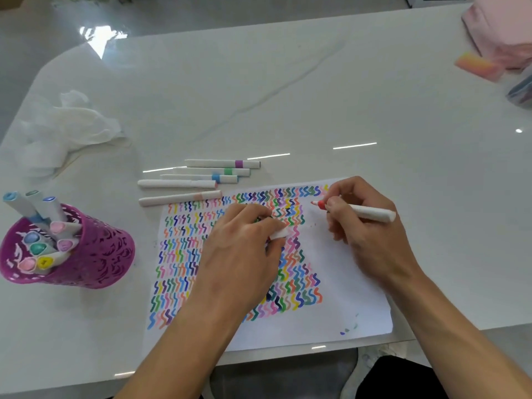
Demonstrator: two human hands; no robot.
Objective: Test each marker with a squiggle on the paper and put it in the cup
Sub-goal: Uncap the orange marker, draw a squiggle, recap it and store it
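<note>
Right hand [359,226] pinches red marker [371,213]; left hand [244,246] grips cap [279,234], pinning paper [345,289]; we should squiggle lightly on bare white.

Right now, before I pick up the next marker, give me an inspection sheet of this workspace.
Surface: glossy white marble-look table, light reflections.
Job's things: paper mostly filled with coloured squiggles; five loose markers, capped, lying beside its top left corner; purple cup at left holding stored markers; red marker uncapped, tip over the paper's blank part.
Clutter: crumpled tissue far left; pink-orange block and pink fabric far right.
Hands: left hand rests on the paper, holding what looks like a white cap; right hand grips the red marker.
Cables: nothing seen.
Surroundings: grey floor beyond the table.
</note>
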